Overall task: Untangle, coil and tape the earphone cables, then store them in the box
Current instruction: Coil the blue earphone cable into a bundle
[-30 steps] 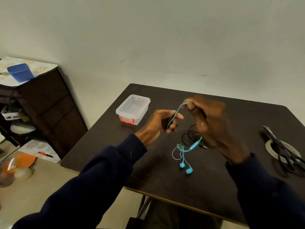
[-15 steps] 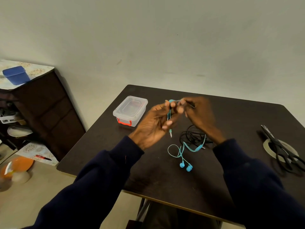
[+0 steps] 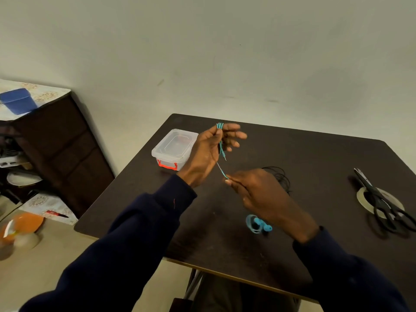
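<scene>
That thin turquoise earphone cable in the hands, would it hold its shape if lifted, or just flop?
Probably floppy: the thin turquoise earphone cable bends tightly over the fingers of the left hand, and its turquoise earbuds rest on the dark table. Likely light: the right hand holds it by a fingertip pinch. Unsecured loops may slip off.

Single head-worn wide-angle view, forward and down, close over the table (image 3: 315, 154) toward the wall (image 3: 225, 52)
</scene>
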A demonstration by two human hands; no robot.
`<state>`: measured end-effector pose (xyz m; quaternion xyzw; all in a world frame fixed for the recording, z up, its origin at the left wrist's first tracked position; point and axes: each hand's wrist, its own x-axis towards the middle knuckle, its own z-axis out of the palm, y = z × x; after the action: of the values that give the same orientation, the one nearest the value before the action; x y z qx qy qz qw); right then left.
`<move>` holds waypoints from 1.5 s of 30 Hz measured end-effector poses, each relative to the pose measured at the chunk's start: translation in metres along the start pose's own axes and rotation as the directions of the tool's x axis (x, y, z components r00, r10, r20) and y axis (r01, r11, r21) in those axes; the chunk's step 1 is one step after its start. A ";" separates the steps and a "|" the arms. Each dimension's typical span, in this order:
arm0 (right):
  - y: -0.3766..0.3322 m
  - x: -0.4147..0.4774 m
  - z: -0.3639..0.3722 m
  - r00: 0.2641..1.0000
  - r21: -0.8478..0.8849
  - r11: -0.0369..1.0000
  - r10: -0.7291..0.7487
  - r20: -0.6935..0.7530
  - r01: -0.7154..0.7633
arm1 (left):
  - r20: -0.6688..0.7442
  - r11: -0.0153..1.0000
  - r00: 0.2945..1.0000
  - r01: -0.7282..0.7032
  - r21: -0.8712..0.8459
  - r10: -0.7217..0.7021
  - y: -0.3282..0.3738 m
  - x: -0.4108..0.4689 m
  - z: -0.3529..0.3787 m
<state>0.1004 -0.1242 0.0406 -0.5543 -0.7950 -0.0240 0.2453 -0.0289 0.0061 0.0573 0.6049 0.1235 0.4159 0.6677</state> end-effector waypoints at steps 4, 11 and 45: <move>0.003 0.006 -0.030 0.987 -0.212 0.977 -0.061 -0.147 0.029 | 0.078 0.975 0.994 0.062 0.212 -0.081 -0.006 -0.011 0.003; 0.013 0.028 -0.058 0.939 -0.079 0.996 -0.061 -0.338 0.036 | 0.098 0.968 0.973 0.192 0.159 -0.209 -0.010 -0.034 0.025; 0.011 0.025 -0.041 0.975 0.120 0.993 0.051 -0.216 -0.025 | 0.055 0.944 0.957 0.272 0.185 -0.286 -0.018 -0.039 0.019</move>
<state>0.1188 -0.1109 0.0843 -0.5481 -0.7525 -0.0339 0.3636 -0.0330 -0.0332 0.0326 0.6542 0.2169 0.2795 0.6685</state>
